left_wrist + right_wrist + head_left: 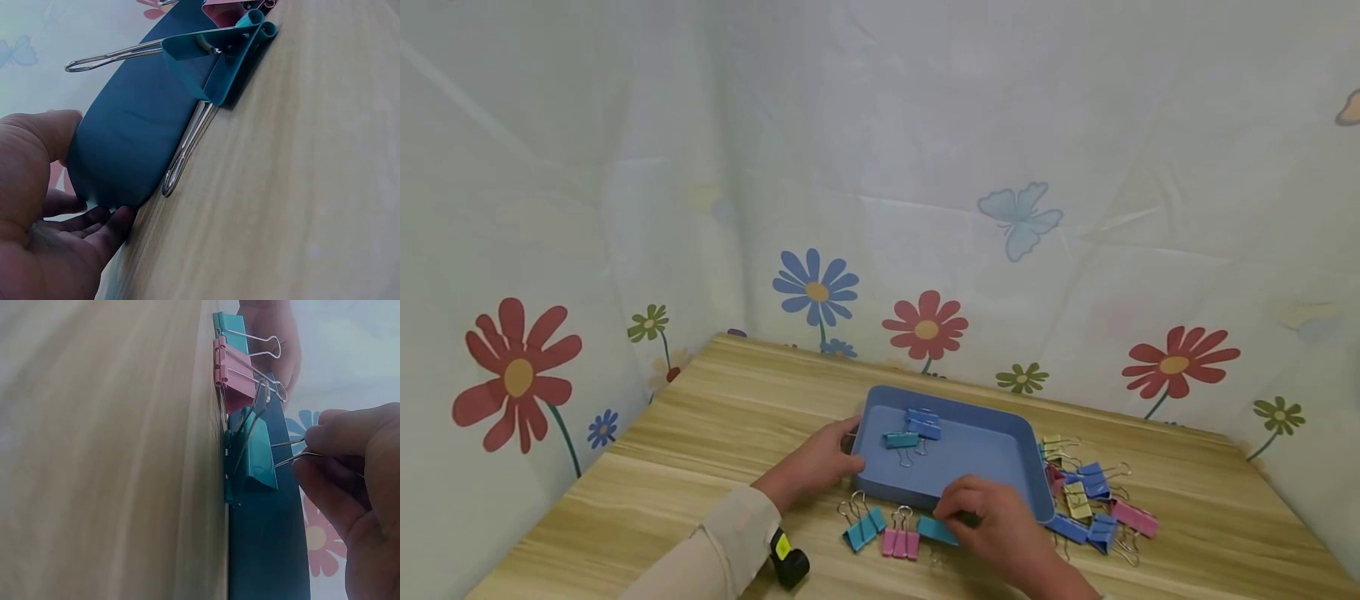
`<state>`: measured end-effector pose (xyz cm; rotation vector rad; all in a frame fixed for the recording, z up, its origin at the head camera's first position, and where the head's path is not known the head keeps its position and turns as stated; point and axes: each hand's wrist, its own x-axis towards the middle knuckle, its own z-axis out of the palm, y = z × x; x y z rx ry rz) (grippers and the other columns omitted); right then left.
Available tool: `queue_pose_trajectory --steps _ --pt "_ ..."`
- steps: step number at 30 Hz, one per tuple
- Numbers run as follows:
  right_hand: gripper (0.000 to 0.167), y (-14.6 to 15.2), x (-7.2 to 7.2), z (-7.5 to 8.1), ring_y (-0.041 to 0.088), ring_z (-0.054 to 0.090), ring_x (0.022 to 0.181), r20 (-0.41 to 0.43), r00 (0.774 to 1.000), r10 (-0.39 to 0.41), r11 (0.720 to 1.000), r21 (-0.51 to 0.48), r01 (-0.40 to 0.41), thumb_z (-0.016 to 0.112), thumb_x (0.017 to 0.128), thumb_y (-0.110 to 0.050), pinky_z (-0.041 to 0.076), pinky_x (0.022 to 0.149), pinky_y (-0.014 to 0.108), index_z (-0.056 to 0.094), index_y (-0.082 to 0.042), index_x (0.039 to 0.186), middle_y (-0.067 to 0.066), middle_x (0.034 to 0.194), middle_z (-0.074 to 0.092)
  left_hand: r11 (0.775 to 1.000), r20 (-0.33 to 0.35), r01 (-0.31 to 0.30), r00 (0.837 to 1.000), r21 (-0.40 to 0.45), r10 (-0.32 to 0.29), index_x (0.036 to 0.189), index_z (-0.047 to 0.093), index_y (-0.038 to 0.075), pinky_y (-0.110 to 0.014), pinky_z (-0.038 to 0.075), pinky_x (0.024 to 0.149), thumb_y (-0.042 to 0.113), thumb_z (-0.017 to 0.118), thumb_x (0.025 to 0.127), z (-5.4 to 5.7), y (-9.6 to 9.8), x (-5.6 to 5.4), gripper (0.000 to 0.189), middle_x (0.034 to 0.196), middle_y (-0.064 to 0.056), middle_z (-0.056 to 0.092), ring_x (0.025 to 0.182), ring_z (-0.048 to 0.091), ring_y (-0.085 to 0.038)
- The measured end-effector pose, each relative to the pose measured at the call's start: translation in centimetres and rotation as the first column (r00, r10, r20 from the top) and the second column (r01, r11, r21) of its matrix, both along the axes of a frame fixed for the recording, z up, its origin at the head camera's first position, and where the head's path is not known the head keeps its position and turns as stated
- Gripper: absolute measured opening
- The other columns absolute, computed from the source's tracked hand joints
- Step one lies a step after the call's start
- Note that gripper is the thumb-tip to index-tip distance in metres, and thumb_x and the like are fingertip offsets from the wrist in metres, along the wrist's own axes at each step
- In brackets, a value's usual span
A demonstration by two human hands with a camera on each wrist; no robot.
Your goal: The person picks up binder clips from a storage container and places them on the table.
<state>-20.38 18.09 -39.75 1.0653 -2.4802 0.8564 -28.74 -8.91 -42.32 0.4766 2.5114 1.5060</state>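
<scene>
A blue tray (pixel 977 454) lies on the table. My left hand (pixel 826 460) grips its left end, thumb at the rim and fingertips low on the outer wall. With thumb and fingers, my right hand (pixel 1000 521) pinches a wire handle of a teal binder clip (pixel 259 453) in front of the tray; its other handle sticks up. To that clip's left stand a pink binder clip (pixel 900 544) and another teal binder clip (pixel 865 529), handles toward the tray. Inside the tray, blue binder clips (pixel 923 423) lie against a teal one (pixel 900 440).
Right of the tray is a loose heap of binder clips, with blue (pixel 1093 479), yellow (pixel 1077 500) and pink (pixel 1135 518) ones. A black device with a yellow label (pixel 788 560) sits at the left sleeve. A flower-printed curtain (pixel 880 167) hangs behind the wooden table (pixel 760 375).
</scene>
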Motion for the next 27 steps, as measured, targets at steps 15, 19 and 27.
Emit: queue_pose_trajectory --steps 15,19,27 --pt "0.023 0.19 0.16 0.01 0.001 0.062 0.082 0.124 0.991 0.047 0.997 0.061 -0.055 0.072 0.079 -0.001 0.052 0.070 0.022 0.075 -0.023 0.085 -0.010 0.088 0.069 1.000 -0.016 -0.002 1.000 -0.017 0.002 0.150 0.029 -0.003 -0.043 0.043 0.099 0.012 0.061 0.080 -0.03 -0.12 -0.13 0.079 0.143 -0.020 0.049 0.123 0.051 -0.027" --pt "0.023 0.28 0.23 0.05 0.002 0.063 0.083 0.131 0.990 0.053 0.996 0.059 -0.061 0.072 0.080 -0.002 0.052 0.070 0.022 0.075 -0.023 0.086 -0.009 0.089 0.069 1.000 -0.016 -0.005 1.000 -0.023 0.004 0.150 0.029 -0.003 -0.042 0.044 0.097 0.012 0.061 0.079 -0.09 -0.06 -0.13 0.079 0.143 -0.020 0.049 0.122 0.052 -0.027" --pt "0.021 0.34 0.28 0.01 0.001 0.063 0.082 0.112 0.991 0.079 0.994 0.062 -0.086 0.072 0.081 -0.002 0.052 0.069 0.022 0.075 -0.023 0.087 -0.010 0.089 0.069 1.000 -0.017 0.007 1.000 -0.020 -0.007 0.150 0.028 -0.003 -0.039 0.045 0.094 0.012 0.061 0.080 -0.09 -0.06 -0.15 0.079 0.142 -0.019 0.050 0.119 0.053 -0.025"
